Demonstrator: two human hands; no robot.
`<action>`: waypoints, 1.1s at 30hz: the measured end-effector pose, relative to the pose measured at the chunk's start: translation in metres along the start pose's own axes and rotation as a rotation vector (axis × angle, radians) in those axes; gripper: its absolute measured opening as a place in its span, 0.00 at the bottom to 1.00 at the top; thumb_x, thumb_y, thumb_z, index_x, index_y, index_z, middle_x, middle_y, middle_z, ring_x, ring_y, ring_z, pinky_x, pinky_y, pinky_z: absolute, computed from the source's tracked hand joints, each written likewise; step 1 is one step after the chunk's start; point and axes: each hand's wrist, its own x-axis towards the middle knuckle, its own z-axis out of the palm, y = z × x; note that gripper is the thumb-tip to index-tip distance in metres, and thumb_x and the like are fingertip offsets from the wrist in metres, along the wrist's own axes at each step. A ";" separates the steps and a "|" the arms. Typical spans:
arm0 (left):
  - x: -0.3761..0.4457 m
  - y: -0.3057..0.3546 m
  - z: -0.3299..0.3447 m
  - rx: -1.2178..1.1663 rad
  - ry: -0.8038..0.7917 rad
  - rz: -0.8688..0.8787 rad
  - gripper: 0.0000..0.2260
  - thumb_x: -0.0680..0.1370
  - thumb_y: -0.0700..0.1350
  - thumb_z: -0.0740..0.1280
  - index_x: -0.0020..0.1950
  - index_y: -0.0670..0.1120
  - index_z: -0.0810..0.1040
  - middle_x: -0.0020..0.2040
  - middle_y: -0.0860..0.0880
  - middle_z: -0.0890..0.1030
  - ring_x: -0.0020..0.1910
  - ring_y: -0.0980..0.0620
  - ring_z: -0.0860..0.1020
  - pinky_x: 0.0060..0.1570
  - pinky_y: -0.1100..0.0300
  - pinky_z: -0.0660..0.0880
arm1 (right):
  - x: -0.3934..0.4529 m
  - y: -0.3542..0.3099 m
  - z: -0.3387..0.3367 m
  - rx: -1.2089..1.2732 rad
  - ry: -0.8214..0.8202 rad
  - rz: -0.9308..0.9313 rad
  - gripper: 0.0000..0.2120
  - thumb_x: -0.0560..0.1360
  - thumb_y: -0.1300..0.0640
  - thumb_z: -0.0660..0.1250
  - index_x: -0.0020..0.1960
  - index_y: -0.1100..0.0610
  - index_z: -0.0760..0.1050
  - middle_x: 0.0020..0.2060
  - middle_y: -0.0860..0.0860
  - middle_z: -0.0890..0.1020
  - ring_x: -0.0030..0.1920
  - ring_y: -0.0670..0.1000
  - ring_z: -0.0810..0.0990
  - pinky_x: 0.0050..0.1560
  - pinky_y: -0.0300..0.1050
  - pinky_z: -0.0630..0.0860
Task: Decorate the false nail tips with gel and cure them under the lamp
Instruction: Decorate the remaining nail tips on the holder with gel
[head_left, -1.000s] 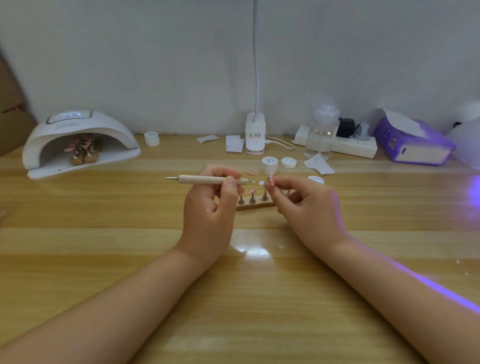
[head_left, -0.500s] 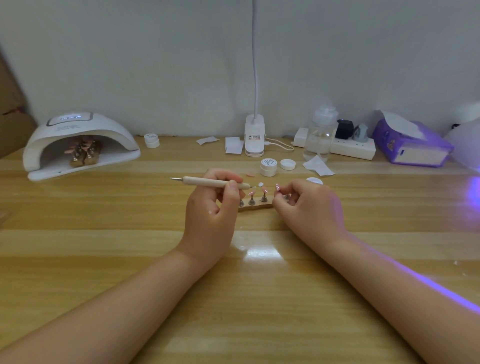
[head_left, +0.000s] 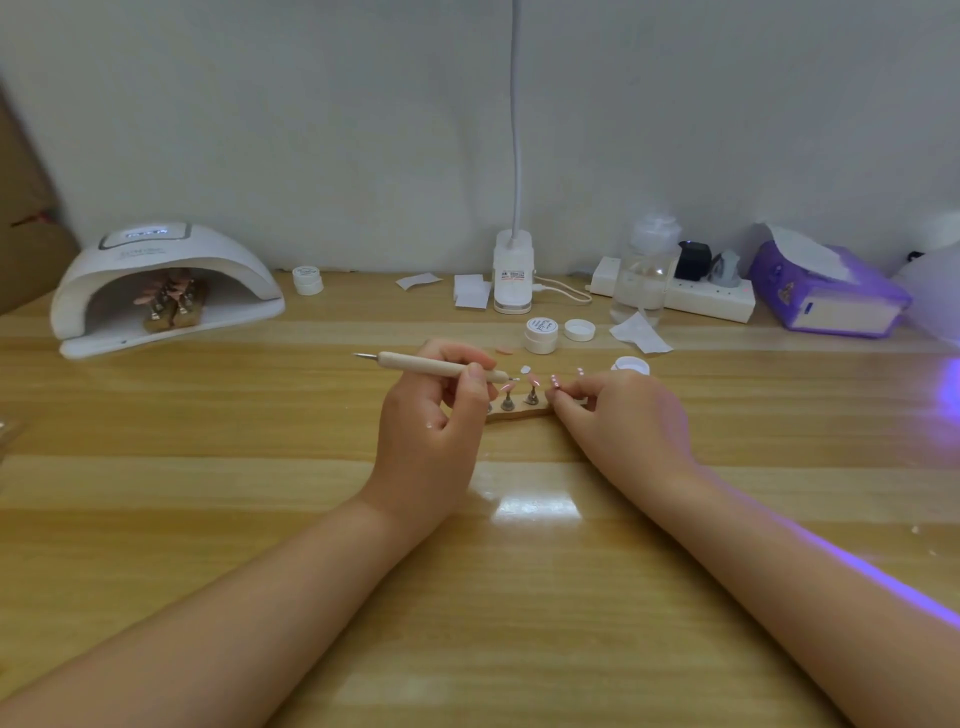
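Nail tips on stand; left hand grip pinches dotting tool.

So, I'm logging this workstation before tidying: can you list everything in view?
curing lamp: 1, white, far left, a nail stand inside
wooden stand: 1, tan, centre, pink nail tips on pegs
dotting tool: 1, wood-handled, in left hand
gel jars: 2 closed, white, centre and beside lamp
desk lamp base: 1, white, back centre
clear bottle: 1, back right
power strip: 1, white
tissue box: 1, purple, far right
left hand: grips tool
right hand: fingers at the stand
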 end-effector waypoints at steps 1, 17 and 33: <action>0.000 0.000 0.000 0.001 -0.002 0.000 0.06 0.76 0.45 0.60 0.43 0.53 0.74 0.41 0.54 0.82 0.37 0.50 0.79 0.38 0.54 0.75 | 0.000 0.000 0.000 -0.014 -0.001 0.003 0.11 0.75 0.47 0.64 0.43 0.49 0.83 0.31 0.47 0.80 0.35 0.50 0.74 0.29 0.38 0.65; 0.001 -0.004 -0.002 -0.024 -0.014 0.010 0.05 0.76 0.48 0.60 0.43 0.55 0.74 0.39 0.58 0.82 0.38 0.52 0.79 0.38 0.58 0.75 | 0.012 0.019 -0.036 0.038 0.222 -0.182 0.07 0.71 0.53 0.67 0.39 0.56 0.78 0.27 0.43 0.67 0.34 0.47 0.67 0.32 0.40 0.59; 0.001 -0.001 -0.001 -0.031 -0.031 0.018 0.07 0.74 0.53 0.59 0.43 0.54 0.75 0.39 0.59 0.82 0.38 0.51 0.79 0.38 0.56 0.76 | 0.031 0.063 -0.033 -0.121 -0.100 0.045 0.18 0.67 0.37 0.68 0.50 0.46 0.81 0.39 0.44 0.76 0.47 0.51 0.72 0.42 0.44 0.65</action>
